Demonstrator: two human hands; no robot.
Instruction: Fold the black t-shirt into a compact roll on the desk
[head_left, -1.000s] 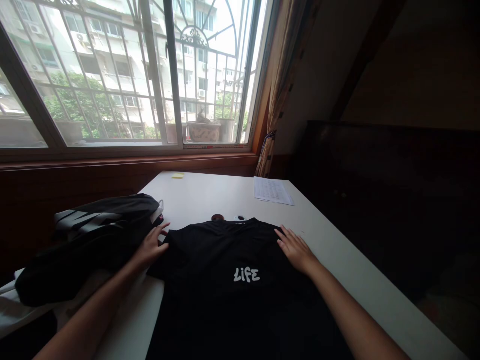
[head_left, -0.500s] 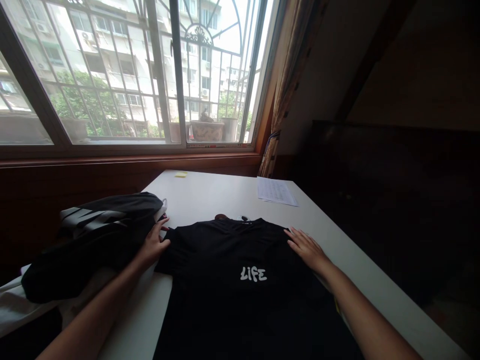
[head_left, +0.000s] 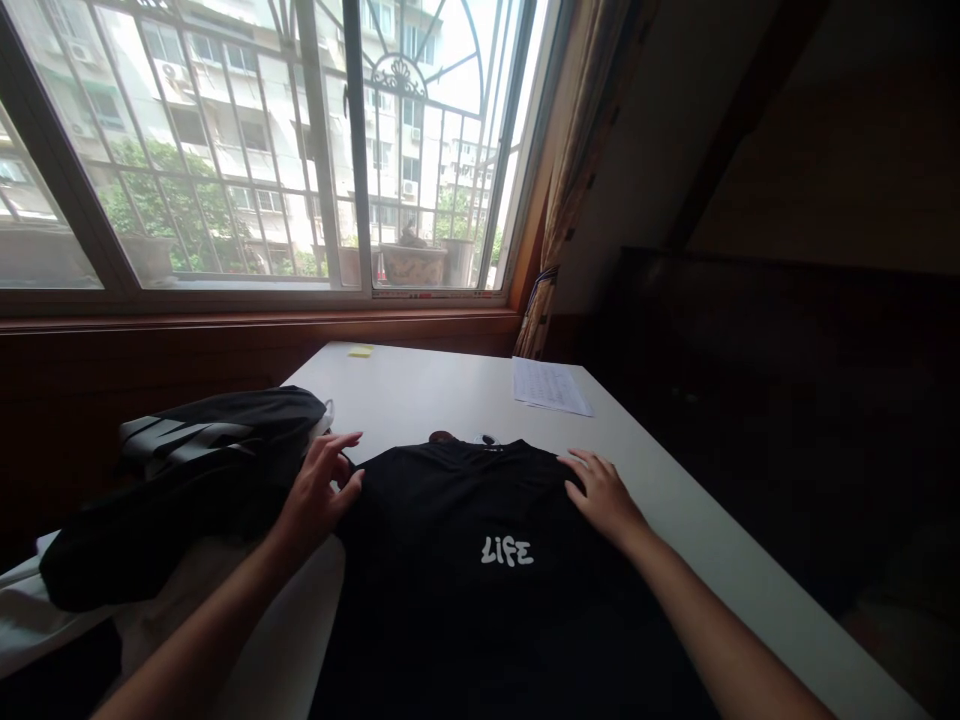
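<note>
A black T-shirt [head_left: 450, 620] with white "Life" lettering lies spread on the white table [head_left: 420, 390], its neckline toward the window. My left hand [head_left: 322, 485] is at the shirt's left shoulder, thumb and fingers apart, covering part of the sleeve. Over the right shoulder rests my right hand [head_left: 600, 490], its fingers spread and the fingertips near the shoulder seam. Neither hand is closed around the cloth. Just past the neckline, a brown round thing [head_left: 442, 437] and a small white-and-black thing [head_left: 487, 439] peek out, mostly hidden by the shirt.
A heap of black and white clothes [head_left: 225, 420] sits at the table's left edge, beside my left forearm. Printed paper sheets [head_left: 551, 387] and a yellow sticky note [head_left: 361, 351] lie toward the back. A barred window [head_left: 420, 200] and a tied curtain [head_left: 541, 300] stand beyond.
My left hand has moved right and inward over the shirt's left shoulder, with its fingers lifted. My right hand has shifted slightly left, its fingers more bent. The shirt's body stays put.
</note>
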